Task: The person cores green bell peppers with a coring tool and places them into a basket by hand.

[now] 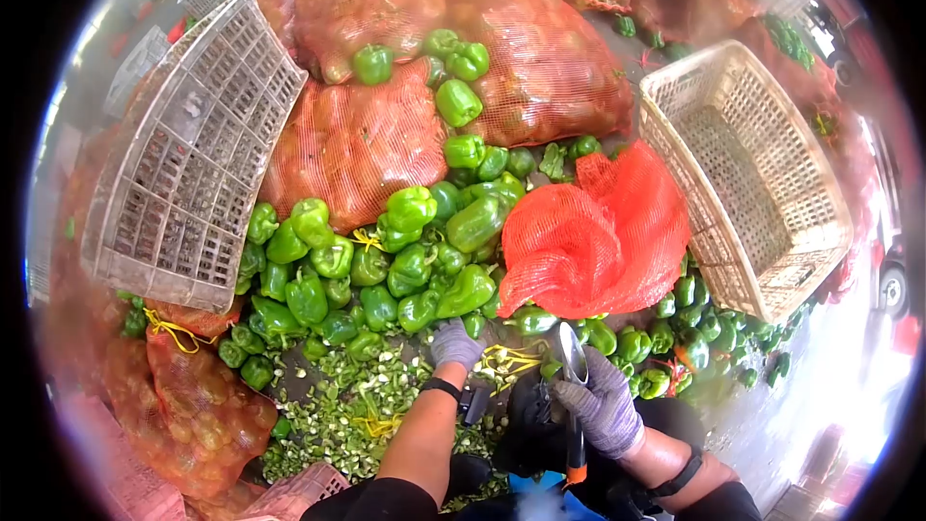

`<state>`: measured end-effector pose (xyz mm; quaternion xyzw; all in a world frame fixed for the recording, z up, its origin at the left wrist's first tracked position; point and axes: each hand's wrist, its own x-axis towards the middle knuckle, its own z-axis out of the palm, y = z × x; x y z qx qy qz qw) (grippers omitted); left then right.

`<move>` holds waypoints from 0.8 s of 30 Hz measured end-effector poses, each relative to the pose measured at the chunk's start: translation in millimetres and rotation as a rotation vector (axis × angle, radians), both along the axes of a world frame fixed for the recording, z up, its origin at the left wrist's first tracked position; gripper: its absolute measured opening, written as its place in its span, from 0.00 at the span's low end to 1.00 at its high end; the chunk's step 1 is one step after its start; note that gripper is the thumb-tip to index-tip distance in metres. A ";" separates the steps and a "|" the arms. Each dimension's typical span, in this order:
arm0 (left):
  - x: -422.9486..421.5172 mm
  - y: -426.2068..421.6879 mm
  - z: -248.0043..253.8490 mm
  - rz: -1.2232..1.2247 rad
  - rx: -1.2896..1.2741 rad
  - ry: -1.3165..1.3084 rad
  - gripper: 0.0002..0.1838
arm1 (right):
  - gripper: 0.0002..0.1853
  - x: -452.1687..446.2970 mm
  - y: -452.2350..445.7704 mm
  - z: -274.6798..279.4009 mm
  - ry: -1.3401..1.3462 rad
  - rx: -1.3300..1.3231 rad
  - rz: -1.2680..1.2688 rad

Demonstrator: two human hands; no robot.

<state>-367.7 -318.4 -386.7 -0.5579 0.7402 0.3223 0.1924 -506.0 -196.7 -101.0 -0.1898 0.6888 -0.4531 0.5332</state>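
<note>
Long metal-bladed tool (574, 357): upright in the right hand (606, 403), blade up, orange-tipped handle end down toward the lap; the gloved fingers are wrapped around it.
Right arm: comes in from the lower right, elbow bent, black band at the wrist, glove well apart from the left.
Left hand (455, 345): grey-gloved, at the near edge of the pile; the fingertips are partly hidden, so whether they grip anything cannot be told.
Left arm: stretched forward, palm seemingly down.
Chopped green and white scraps (357, 396): spread beside the left forearm.
Glossy green bell peppers (467, 291): heaped just beyond the left hand.
Step in hand: apparently reaching at the pile, tool held apart; taking 1 pepper from here calls for left fingers closed around it, clear of the blade.
Bright red mesh bag (598, 241): crumpled on the pile's right side.
Farther out: 2 large pale plastic crates flank bulging orange mesh sacks (357, 140).
</note>
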 end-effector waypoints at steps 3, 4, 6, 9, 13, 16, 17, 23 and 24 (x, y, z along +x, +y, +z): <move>31.5 -0.7 -8.7 0.301 0.516 0.592 0.37 | 0.17 2.2 7.3 -36.0 0.027 -0.129 -0.053; 34.5 4.2 13.3 0.606 0.762 0.837 0.30 | 0.17 3.7 12.2 -52.1 0.121 -0.159 -0.062; 40.3 11.7 70.7 0.919 0.958 1.154 0.28 | 0.17 4.6 12.8 -59.8 0.161 -0.154 -0.041; 45.6 14.4 166.7 0.790 0.786 1.438 0.38 | 0.17 11.6 14.8 -54.3 -0.066 -0.035 -0.054; 49.2 46.4 246.3 0.463 0.370 1.537 0.43 | 0.19 42.1 16.3 -27.6 -0.530 -0.150 -0.217; 61.3 75.5 278.4 0.330 0.255 1.499 0.45 | 0.20 57.3 28.7 -11.3 -0.814 -0.273 -0.269; 71.7 79.6 286.7 0.306 0.302 1.480 0.43 | 0.20 59.0 37.1 -11.6 -0.852 -0.331 -0.247; 107.3 110.3 351.1 0.770 0.909 1.199 0.40 | 0.21 60.6 81.8 25.0 0.232 -0.472 0.158; 117.9 117.7 347.9 0.665 0.975 1.217 0.41 | 0.21 65.0 88.0 33.4 0.285 -0.496 0.224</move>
